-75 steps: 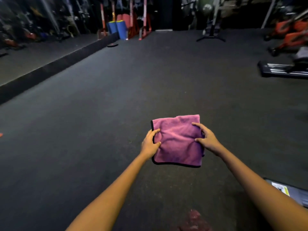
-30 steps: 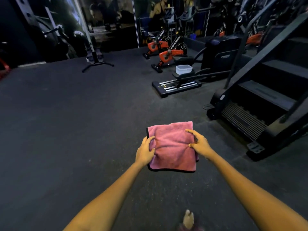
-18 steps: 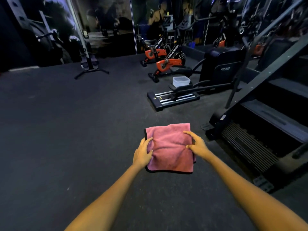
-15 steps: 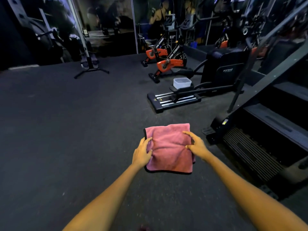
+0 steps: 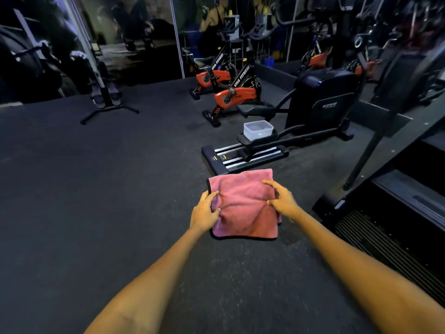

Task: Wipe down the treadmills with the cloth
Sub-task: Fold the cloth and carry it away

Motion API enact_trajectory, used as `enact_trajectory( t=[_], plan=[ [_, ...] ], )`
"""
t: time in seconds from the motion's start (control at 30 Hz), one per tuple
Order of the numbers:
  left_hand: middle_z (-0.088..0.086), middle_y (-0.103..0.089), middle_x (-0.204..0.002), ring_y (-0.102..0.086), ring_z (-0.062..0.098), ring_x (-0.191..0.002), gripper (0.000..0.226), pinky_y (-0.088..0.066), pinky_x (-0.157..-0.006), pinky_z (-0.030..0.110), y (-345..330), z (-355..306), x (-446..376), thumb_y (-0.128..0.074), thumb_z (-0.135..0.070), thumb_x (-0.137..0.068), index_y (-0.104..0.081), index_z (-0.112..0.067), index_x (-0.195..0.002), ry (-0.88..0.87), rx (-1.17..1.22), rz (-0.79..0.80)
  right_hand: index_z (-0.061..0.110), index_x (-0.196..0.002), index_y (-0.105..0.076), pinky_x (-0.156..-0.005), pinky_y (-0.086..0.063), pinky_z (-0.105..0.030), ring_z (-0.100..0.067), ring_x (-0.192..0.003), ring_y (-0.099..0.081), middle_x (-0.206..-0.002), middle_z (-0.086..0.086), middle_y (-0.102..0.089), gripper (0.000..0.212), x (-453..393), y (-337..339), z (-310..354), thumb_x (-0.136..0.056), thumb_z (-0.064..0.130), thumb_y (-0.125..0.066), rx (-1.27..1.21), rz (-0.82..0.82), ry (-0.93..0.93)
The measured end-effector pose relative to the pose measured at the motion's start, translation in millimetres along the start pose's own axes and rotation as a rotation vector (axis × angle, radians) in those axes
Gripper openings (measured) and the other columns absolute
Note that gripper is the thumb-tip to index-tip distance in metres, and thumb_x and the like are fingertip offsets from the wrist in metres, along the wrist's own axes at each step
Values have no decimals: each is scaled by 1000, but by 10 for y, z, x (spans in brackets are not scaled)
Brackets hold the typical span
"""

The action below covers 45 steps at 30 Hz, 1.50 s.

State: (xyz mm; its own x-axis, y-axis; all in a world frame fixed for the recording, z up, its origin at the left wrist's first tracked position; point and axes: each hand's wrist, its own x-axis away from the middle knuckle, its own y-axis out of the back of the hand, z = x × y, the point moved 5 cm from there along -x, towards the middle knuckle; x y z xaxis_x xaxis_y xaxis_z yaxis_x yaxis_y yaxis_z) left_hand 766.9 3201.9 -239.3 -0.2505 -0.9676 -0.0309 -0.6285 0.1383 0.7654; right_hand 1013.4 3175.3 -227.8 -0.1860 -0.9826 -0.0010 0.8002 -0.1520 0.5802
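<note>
Cloth (image 5: 243,208) is folded flat, pinched at its side edges by my left hand (image 5: 204,212) and right hand (image 5: 281,201), probably to keep a tidy wiping face. It hovers just short of the elliptical (image 5: 243,155); I see no treadmill clearly.

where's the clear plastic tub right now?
Head view, centre-right: the clear plastic tub sits on a pedal of the elliptical, beyond the pink cloth, right of the orange spin bike.

Dim gym with dark rubber floor (image 5: 96,213). Two orange spin bikes (image 5: 231,97) stand before mirrored walls (image 5: 134,37); a clear plastic tub (image 5: 258,130) rests on a black elliptical trainer (image 5: 320,107).
</note>
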Motion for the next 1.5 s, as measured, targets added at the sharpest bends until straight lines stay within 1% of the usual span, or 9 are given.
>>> enact_trajectory(
  t=[0.07,0.27,0.5,0.77,1.1,1.2,1.3,1.37,1.5],
  plan=[
    [-1,-29,-151,-46,28,-126,57,-38,-100,36,15,-31,-461,-59,-15,-86,-41,-24,-139,14,4,-2,22,-127,-52,-83,-43,-25,-20,-105,-52,-121,-6,-55,65,-380,50,-1,-73,-14,-55,-16,-20,-16],
    [2,-29,-151,-45,29,-127,58,-38,-100,35,-202,-30,-1560,-60,-13,-85,-42,-23,-139,-21,-24,41,21,-133,-50,-85,-46,-28,-24,-110,-52,-131,-9,-52,67,-1429,148,-258,-75,-13,-55,4,-18,-77],
    [-1,-32,-148,-49,29,-122,58,-40,-96,35,-634,-175,-3127,-61,-14,-85,-42,-22,-139,0,-11,67,20,-133,-50,-87,-47,-32,-17,-104,-47,-132,-10,-49,66,-2982,429,-624,-76,-14,-54,12,6,-99],
    [1,-30,-149,-46,28,-126,57,-38,-97,33,-890,-493,-4700,-61,-13,-86,-42,-19,-140,24,7,57,20,-133,-49,-80,-47,-26,-24,-113,-50,-135,-10,-48,68,-4615,848,-897,-75,-16,-51,21,32,-116],
    [7,-25,-153,-31,25,-138,59,-32,-106,33,-1332,-277,-6847,-60,-12,-86,-40,-22,-141,64,7,109,15,-134,-49,-84,-41,-22,-26,-123,-46,-138,-10,-45,67,-6678,869,-1338,-75,-18,-51,8,64,-117],
    [6,-29,-151,-41,27,-131,59,-38,-101,33,-1366,-272,-7558,-61,-13,-86,-41,-23,-140,59,5,139,13,-133,-49,-81,-42,-15,-25,-117,-49,-134,-12,-47,68,-7333,919,-1391,-74,-20,-51,9,45,-145],
    [4,-28,-152,-42,26,-130,58,-34,-101,29,-1341,-317,-8242,-60,-13,-86,-40,-23,-140,39,-15,165,14,-134,-49,-62,-42,-2,-17,-95,-48,-111,-6,-50,68,-7925,973,-1417,-74,-18,-52,8,22,-168],
    [3,-28,-152,-41,25,-130,58,-33,-101,29,-1336,-354,-8687,-60,-12,-87,-40,-22,-140,31,-31,170,16,-134,-48,-58,-41,-5,-15,-91,-44,-103,-2,-44,68,-8297,1013,-1457,-75,-16,-53,18,11,-184],
    [2,-33,-147,-43,24,-128,57,-35,-97,28,-1448,-367,-9332,-60,-11,-86,-42,-21,-139,19,-31,221,19,-134,-48,-74,-42,-22,-15,-94,-46,-107,0,-45,68,-8860,1062,-1602,-75,-13,-53,25,-1,-227]
  ],
)
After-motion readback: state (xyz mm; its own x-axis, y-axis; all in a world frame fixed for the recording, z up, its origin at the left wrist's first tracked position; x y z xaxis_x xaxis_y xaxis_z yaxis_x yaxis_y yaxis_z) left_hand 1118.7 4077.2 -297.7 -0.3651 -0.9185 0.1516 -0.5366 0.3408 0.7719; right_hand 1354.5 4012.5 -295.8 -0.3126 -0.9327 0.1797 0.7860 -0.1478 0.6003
